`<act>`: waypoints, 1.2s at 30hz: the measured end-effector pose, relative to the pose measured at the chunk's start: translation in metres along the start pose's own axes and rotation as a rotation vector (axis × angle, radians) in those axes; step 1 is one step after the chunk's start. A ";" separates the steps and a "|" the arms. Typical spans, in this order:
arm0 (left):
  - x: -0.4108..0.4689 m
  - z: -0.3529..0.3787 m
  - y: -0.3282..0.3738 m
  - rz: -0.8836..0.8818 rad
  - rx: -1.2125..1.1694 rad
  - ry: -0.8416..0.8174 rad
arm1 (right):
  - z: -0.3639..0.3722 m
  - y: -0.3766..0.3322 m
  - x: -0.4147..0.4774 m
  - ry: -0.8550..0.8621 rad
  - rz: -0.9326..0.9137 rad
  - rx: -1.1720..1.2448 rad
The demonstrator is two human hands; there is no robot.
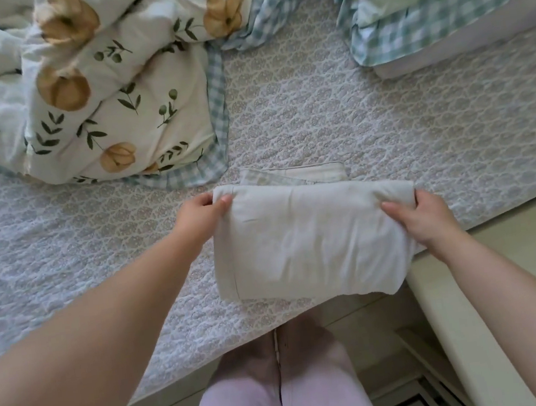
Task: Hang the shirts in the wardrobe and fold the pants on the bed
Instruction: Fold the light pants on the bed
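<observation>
We see the left hand (205, 210) pinching the far left corner of the folded pants (308, 241), thumb on top and fingers curled beneath. The right hand (427, 217) clamps the right edge the same way, thumb pressed on the cloth. The pants form a soft cream rectangle of plain woven fabric, lightly creased, with a checked inner band peeking out at the far side. They lie near the front edge of the bed (385, 127), on its pale quilted cover of small scalloped stitching. Beyond, a crumpled floral duvet (94, 89) with gingham trim.
</observation>
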State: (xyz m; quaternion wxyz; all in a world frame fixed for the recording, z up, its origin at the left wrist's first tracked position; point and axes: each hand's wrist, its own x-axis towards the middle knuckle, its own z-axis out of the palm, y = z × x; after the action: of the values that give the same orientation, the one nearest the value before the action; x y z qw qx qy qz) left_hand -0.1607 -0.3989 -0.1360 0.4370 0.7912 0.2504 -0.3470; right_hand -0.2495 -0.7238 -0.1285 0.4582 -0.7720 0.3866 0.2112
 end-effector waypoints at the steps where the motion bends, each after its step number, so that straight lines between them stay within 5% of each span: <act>1: 0.003 -0.003 0.004 -0.013 -0.028 0.018 | 0.000 -0.011 0.003 0.029 -0.073 -0.024; 5: 0.020 -0.007 0.015 -0.078 -0.062 0.124 | 0.016 -0.045 0.025 0.117 -0.217 -0.153; 11: 0.017 0.010 0.006 -0.043 -0.298 0.129 | 0.042 -0.041 0.038 0.263 -0.011 -0.420; 14: 0.006 0.025 -0.015 0.043 -0.146 0.164 | 0.052 -0.036 0.026 0.449 -0.199 -0.612; 16: 0.003 0.036 -0.025 0.049 0.071 0.242 | 0.067 -0.027 0.016 0.390 -0.419 -0.776; 18: 0.007 0.043 -0.025 0.091 0.096 0.277 | 0.081 -0.011 0.012 0.209 -0.438 -0.873; 23: 0.029 0.041 -0.013 0.103 0.052 0.286 | 0.085 0.008 0.032 -0.029 -0.243 -0.755; 27: 0.026 0.041 -0.022 -0.031 0.122 0.316 | 0.072 0.005 0.021 0.263 -0.368 -0.583; 30: 0.016 0.042 -0.034 -0.041 0.033 0.276 | 0.061 0.009 0.014 0.416 -0.031 -0.152; 32: 0.010 0.044 -0.039 -0.070 -0.027 0.192 | 0.057 0.016 0.013 0.227 0.258 0.172; 36: 0.009 0.049 -0.036 -0.057 -0.007 0.174 | 0.052 0.022 0.008 -0.039 0.249 0.307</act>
State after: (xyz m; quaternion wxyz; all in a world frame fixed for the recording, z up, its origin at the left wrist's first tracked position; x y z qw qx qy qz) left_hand -0.1965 -0.4226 -0.1797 0.4065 0.8093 0.3111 -0.2881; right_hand -0.2603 -0.6876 -0.1718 0.5484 -0.6351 0.4977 0.2195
